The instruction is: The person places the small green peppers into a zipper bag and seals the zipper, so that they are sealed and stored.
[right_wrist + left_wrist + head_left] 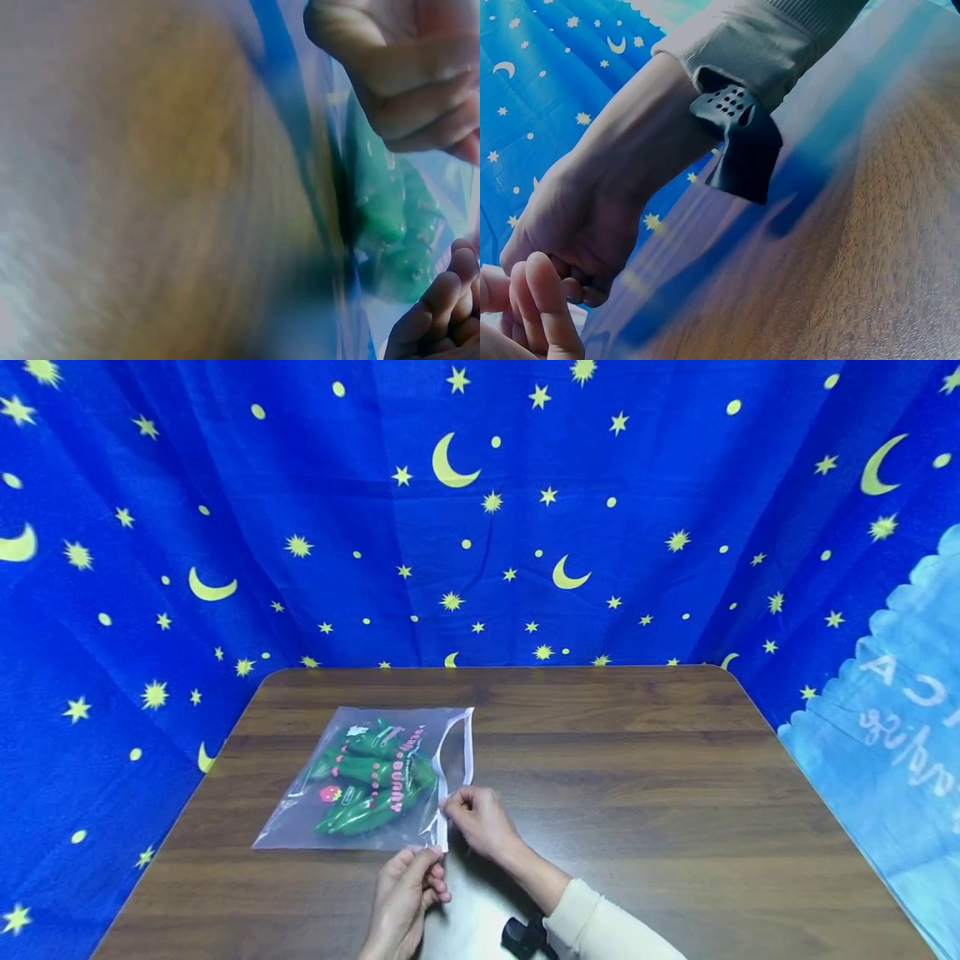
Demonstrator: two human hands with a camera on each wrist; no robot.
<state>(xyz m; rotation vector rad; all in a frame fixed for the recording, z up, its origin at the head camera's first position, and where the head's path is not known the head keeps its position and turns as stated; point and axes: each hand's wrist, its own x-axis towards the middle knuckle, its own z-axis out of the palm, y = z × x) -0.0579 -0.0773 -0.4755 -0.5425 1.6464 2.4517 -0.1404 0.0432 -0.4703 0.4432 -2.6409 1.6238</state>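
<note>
A clear zip bag [352, 777] with pink lettering and a strawberry print lies on the table. Several glossy green things [375, 768] are inside it; their kind is unclear through the plastic. Its white zip strip [469, 743] runs along the right side; the two edges stand apart at the far half and come together nearer me. My left hand [408, 889] pinches the strip's near corner. Just beyond it, my right hand [483, 820] pinches the strip between thumb and index finger. Both hands also show in the left wrist view, where curled fingers [547, 307] partly hide the bag.
The brown wooden table [637, 793] extends to the right of the bag. A black wrist mount [525, 937] sits at the right sleeve. Blue star-and-moon cloth [510, 527] hangs behind and at the sides, with a lighter blue cloth [900, 760] on the right.
</note>
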